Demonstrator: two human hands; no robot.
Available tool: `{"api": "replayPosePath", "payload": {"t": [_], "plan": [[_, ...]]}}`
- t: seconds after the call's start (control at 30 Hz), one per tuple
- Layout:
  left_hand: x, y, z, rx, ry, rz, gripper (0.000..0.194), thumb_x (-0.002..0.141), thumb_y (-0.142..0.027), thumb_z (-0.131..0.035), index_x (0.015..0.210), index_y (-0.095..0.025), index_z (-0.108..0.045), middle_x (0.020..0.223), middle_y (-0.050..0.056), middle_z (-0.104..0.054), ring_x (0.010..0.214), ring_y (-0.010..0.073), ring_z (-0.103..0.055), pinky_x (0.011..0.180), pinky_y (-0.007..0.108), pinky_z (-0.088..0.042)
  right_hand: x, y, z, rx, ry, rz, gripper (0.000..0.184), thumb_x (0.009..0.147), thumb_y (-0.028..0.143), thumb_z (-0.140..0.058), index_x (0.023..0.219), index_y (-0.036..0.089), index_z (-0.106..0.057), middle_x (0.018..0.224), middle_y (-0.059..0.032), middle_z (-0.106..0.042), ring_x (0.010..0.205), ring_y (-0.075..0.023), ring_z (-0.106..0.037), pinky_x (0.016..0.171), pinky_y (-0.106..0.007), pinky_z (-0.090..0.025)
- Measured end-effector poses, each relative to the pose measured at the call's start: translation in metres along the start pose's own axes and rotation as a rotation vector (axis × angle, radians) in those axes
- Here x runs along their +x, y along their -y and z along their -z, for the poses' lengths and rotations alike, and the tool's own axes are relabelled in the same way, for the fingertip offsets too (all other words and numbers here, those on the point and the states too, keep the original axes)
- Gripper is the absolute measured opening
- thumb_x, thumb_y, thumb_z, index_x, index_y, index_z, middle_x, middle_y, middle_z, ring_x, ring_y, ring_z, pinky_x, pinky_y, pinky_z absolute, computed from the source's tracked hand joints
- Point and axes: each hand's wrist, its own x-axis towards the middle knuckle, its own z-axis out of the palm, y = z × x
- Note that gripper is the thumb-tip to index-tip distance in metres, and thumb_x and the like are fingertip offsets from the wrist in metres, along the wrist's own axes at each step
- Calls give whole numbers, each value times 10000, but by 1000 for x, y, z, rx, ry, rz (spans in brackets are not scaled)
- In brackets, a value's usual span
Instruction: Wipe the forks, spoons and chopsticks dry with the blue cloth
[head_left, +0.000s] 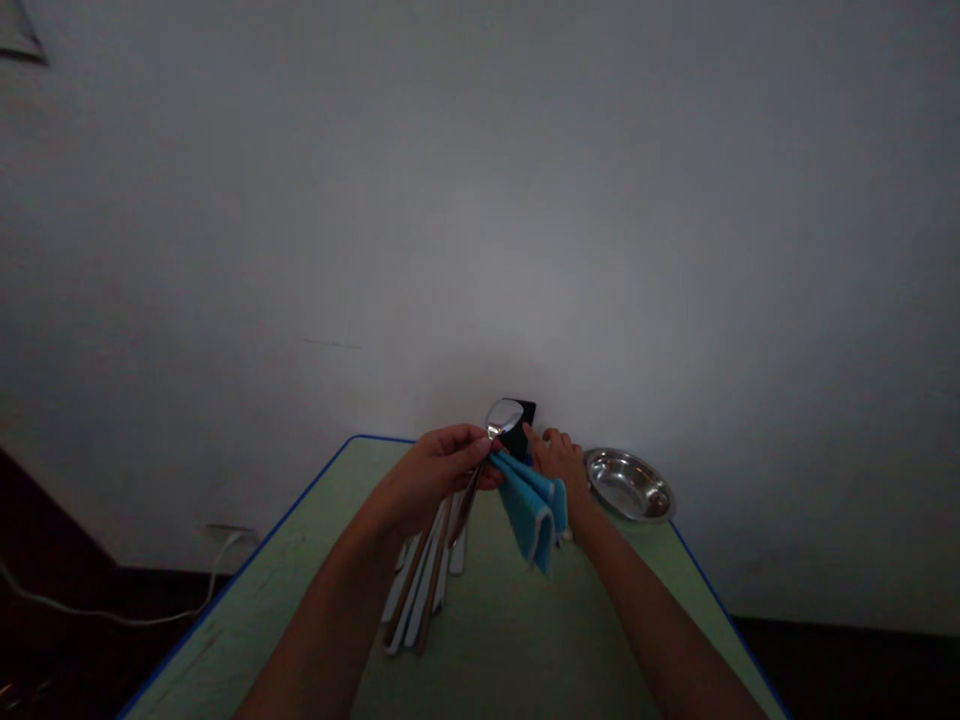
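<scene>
My left hand (pixel 454 465) is closed on a shiny metal spoon (pixel 504 416), pinching it at the neck with the bowl upward and the handle slanting down. A folded blue cloth (pixel 529 505) hangs from the same fingers, its pale-edged end toward my right wrist. My right hand (pixel 559 460) is beside a small black object (pixel 517 440) behind the spoon, its fingers apart. Whether they touch that object I cannot tell. Below my left hand several long utensil handles (pixel 420 590), white and brown, lie bunched on the table, their far ends hidden.
A shallow oval metal bowl (pixel 630 485) sits at the table's back right, close to my right wrist. The pale green table (pixel 300 580) has a blue edge and stands against a grey wall (pixel 480 200). A white cable (pixel 135 622) runs along the left, off the table.
</scene>
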Motion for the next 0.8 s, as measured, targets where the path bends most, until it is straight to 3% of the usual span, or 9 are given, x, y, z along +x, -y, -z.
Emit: {"api": "replayPosePath", "payload": {"t": [0.17,0.4,0.63,0.8], "plan": [[0,-2,2,-15,-17,5,182,700,-260,-702,768,-105,-636,696,29,-641,620,103,-590,635,232,-484,7,4,-9,-73,29,-35,527,858,213,-457,1348,366,-338,1154,-100,-507,1026,-242,-431,823,-388,-335],[0,-4,3,-5,-23,7,183,702,-266,-702,765,-108,-637,671,20,-633,603,101,-582,631,236,-481,8,7,2,56,-21,-102,524,829,158,-465,1314,351,-408,1130,-99,-519,1015,-242,-444,842,-407,-332],[1,3,-1,4,-3,11,166,715,-261,-694,769,-114,-639,693,15,-640,627,101,-596,660,236,-490,-10,12,57,471,-140,-114,421,936,329,-239,1297,206,-418,1131,-110,-549,1043,-207,-501,890,-392,-398],[2,8,-5,6,4,1,177,705,-262,-705,783,-114,-646,727,19,-651,643,98,-604,671,231,-496,-41,31,101,766,32,31,433,954,387,-179,1167,242,-527,1062,-45,-645,984,-143,-599,853,-308,-468]]}}
